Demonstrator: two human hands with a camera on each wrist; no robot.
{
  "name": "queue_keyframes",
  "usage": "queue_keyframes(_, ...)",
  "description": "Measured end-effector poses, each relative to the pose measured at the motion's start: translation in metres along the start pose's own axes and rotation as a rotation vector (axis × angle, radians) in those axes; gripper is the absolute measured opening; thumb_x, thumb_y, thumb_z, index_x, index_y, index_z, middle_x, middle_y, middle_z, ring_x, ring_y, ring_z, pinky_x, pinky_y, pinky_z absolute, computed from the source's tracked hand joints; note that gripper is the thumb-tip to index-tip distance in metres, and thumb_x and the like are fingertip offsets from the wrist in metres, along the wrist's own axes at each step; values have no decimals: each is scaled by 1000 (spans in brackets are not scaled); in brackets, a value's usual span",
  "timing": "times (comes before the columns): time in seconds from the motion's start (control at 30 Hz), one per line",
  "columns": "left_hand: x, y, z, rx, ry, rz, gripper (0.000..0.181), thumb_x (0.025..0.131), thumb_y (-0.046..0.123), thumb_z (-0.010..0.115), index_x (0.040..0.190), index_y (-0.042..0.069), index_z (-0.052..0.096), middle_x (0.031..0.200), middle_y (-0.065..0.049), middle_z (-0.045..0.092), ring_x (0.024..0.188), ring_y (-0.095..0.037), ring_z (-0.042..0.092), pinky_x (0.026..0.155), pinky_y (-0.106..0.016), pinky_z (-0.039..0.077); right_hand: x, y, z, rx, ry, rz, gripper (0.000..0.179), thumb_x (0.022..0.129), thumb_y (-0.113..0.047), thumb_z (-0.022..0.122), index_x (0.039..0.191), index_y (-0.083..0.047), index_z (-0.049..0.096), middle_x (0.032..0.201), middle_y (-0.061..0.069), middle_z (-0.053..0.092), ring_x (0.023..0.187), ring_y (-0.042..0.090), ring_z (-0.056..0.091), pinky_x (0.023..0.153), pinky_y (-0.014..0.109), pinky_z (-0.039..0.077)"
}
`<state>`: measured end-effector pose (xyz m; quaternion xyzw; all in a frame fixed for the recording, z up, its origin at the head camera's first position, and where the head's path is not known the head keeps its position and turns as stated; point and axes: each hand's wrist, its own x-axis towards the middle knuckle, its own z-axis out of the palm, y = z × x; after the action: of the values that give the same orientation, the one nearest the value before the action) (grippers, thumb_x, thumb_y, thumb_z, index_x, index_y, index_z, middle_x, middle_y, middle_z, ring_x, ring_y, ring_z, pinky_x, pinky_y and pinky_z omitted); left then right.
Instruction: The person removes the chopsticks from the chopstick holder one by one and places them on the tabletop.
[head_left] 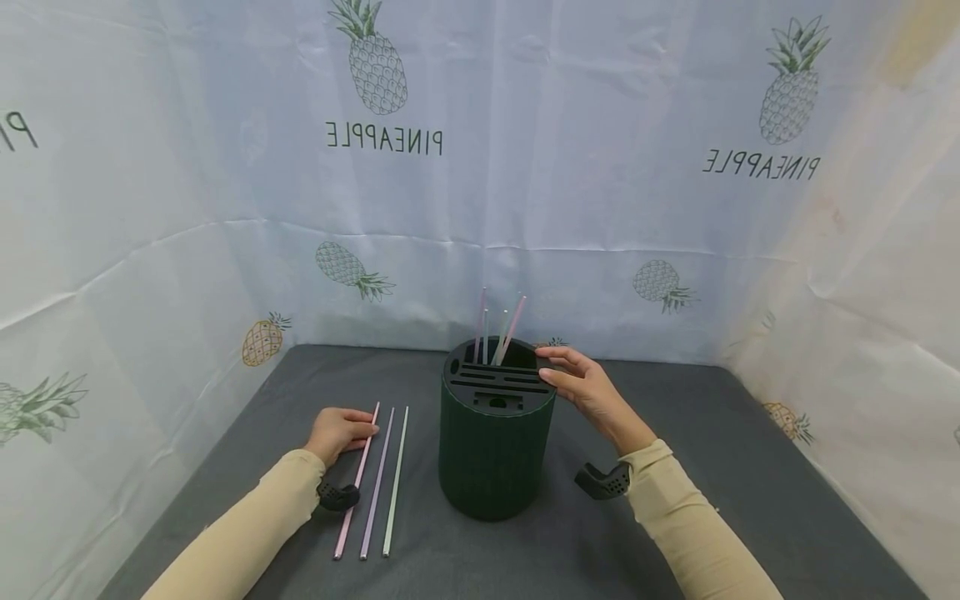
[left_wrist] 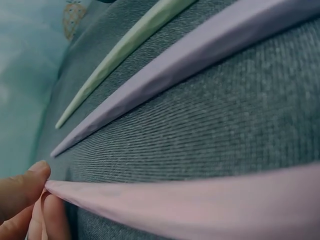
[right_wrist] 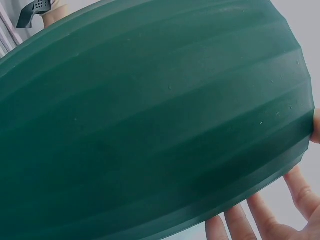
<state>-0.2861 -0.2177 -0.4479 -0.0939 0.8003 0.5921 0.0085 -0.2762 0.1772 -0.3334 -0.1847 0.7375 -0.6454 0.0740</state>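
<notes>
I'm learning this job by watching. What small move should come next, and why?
I'd probably lift the pink stick in the left hand toward the green holder: that hand pinches it near its far end, the right hand touches the holder's rim, and other sticks already stand inside.

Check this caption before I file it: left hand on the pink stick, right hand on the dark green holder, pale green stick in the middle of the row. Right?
No: the left wrist view shows the purple stick in the middle, between the pink stick and the pale green stick. The rest stands.
</notes>
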Motion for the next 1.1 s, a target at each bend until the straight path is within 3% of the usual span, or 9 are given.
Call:
queue_keyframes(0.23, -1, 2, 4, 28, 32, 2, 31, 79, -7, 73, 108, -16, 65, 85, -14, 70, 62, -8, 63, 54, -23, 56, 0, -1, -1, 8, 0, 8, 52, 96, -23, 61, 142, -5, 43, 155, 13, 26, 141, 35, 31, 115, 57, 25)
queue_keyframes(0.6, 3, -2, 7, 83, 38, 3, 28, 76, -8, 75, 102, -13, 67, 81, -12, 69, 59, -9, 61, 53, -23, 55, 1, -1, -1, 11, -2, 11, 52, 96, -24, 62, 142, -5, 43, 155, 13, 26, 141, 35, 31, 116, 56, 26)
queue_keyframes(0.83, 3, -1, 3, 54, 16, -5, 30, 78, -5, 74, 106, -14, 66, 82, -9, 69, 61, -7, 61, 53, -22, 55, 1, 0, 0, 7, -2, 14, 53, 96, -25, 62, 142, -6, 44, 155, 13, 25, 142, 35, 30, 116, 57, 25)
queue_keyframes(0.97, 0, 9, -1, -2, -1, -20, 35, 84, 0, 71, 116, -12, 62, 94, -14, 71, 73, -10, 67, 62, -26, 59, 1, 0, 0, 6, -1, 12, 53, 95, -25, 62, 141, -6, 44, 155, 13, 25, 142, 34, 30, 116, 57, 25)
queue_keyframes(1.1, -2, 34, -5, -77, -34, -21, 43, 91, 10, 68, 130, -6, 56, 124, -21, 63, 104, -26, 67, 86, -35, 58, 1, 1, -1, 2, 2, 10, 52, 96, -25, 62, 141, -7, 44, 156, 12, 25, 142, 34, 29, 116, 57, 25)
